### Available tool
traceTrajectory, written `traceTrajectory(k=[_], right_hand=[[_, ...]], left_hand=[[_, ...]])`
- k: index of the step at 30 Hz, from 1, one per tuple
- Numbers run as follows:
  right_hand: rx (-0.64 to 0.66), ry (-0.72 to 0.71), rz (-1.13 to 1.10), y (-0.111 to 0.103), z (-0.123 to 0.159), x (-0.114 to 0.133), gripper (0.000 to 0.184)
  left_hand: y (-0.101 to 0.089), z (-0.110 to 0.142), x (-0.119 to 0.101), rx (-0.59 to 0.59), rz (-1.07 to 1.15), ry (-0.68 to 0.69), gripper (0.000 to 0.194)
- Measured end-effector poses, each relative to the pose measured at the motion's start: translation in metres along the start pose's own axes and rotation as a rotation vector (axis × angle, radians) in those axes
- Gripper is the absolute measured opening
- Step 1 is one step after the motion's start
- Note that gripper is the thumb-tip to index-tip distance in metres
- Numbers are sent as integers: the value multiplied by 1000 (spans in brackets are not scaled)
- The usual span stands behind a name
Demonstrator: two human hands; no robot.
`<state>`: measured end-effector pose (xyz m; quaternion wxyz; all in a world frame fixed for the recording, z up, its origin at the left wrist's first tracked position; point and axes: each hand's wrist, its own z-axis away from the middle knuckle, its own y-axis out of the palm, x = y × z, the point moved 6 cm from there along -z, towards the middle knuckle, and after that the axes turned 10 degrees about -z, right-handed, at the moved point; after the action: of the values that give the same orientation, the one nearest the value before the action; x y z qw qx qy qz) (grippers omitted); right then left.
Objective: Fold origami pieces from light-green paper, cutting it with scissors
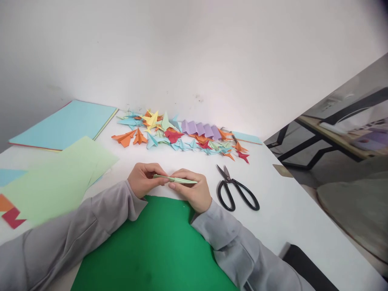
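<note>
A narrow piece of folded light-green paper (pixel 183 180) is pinched between both hands, above the far edge of a green sheet (pixel 148 238). My left hand (pixel 147 178) grips its left end between thumb and fingers. With thumb below and fingers above, my right hand (pixel 194 190) holds the right part, whose thin tip pokes out past the fingers. The fingers partly hide the paper's folds. To the right of my right hand, black-handled scissors (pixel 233 186) lie on the white table with their blades slightly apart.
Many-coloured folded paper shapes (pixel 174 136) are heaped along the wall, with a pleated purple paper (pixel 201 128) among them. Light-green sheets (pixel 57 182) and a blue-topped paper stack (pixel 65 123) lie at left. A black object (pixel 306 268) rests near the right front edge.
</note>
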<state>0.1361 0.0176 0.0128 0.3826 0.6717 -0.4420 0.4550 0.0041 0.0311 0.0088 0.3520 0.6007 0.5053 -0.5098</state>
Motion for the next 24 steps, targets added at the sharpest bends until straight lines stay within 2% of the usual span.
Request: traceTrajectory(k=[4, 7, 9, 13, 17, 24], right_hand=[[-84, 30, 28, -8, 1, -3, 25], [-156, -73, 142, -16, 2, 1, 21], [-131, -194, 251, -15, 3, 7, 16], [10, -379, 497, -3, 6, 14, 9], [57, -441, 654, 4, 9, 14, 7], [89, -477, 725, 9, 12, 19, 11]], left_hand=[[-2, 0, -3, -31, -36, 39, 3], [-3, 1, -5, -41, -81, 86, 2], [-4, 2, -6, -47, -121, 119, 1], [-2, 5, -7, -32, -231, 178, 3], [1, 8, -10, -21, -310, 207, 4], [6, 10, -13, -3, -381, 237, 6]])
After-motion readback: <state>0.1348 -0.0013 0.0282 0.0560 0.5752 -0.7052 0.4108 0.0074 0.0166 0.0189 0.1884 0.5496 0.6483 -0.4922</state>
